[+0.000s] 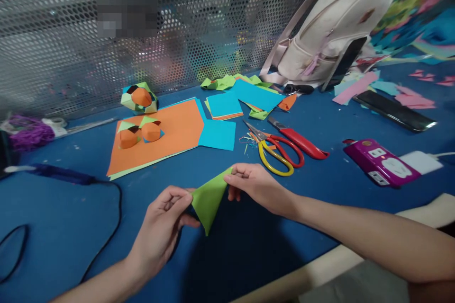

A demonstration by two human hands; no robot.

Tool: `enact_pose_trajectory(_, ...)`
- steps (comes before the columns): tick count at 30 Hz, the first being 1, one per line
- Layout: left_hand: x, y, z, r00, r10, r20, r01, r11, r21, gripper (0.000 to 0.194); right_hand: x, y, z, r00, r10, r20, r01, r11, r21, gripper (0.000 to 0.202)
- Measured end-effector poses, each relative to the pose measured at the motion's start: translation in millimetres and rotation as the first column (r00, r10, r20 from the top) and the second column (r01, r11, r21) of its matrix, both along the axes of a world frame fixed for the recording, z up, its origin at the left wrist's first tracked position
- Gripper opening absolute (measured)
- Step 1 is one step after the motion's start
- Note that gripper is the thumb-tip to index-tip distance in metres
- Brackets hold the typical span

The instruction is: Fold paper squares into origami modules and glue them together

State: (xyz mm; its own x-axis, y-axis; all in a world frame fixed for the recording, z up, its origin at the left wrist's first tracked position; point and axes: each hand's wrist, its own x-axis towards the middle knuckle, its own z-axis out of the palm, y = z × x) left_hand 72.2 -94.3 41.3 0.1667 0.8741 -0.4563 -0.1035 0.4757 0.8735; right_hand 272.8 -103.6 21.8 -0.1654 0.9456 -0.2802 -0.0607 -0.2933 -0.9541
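A green paper (210, 199), folded into a triangle, is held above the blue table between my two hands, one point hanging down. My left hand (163, 220) pinches its left corner between thumb and fingers. At the upper right corner, my right hand (254, 184) grips it the same way. Beyond them lie orange sheets (177, 125) with two small folded orange and green paper pieces (151, 130) on top. A blue paper (217, 134) lies beside the sheets. Scissors (277, 151) with yellow and red handles rest past my right hand, near small paper scraps.
A red-handled cutter (304, 143) lies by the scissors. To the right are a purple power strip (382, 163) with a white plug and a black phone (394, 110). A blue glue gun (66, 173) with its cable lies left. A pale backpack (327, 23) leans against the perforated metal panel (199, 19).
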Motion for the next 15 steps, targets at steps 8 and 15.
enact_pose_trajectory(8,1,2,2.6,0.999,0.026,-0.031,-0.03,0.994,-0.109,0.028,4,-2,4.8,0.996,0.038,-0.08,-0.039,0.999,-0.007,0.029)
enact_pose_trajectory(15,-9,9,-16.1,0.983,0.094,-0.157,-0.12,0.979,-0.167,0.038,5,3,-1.6,0.982,0.015,-0.187,-0.023,0.999,-0.041,0.03)
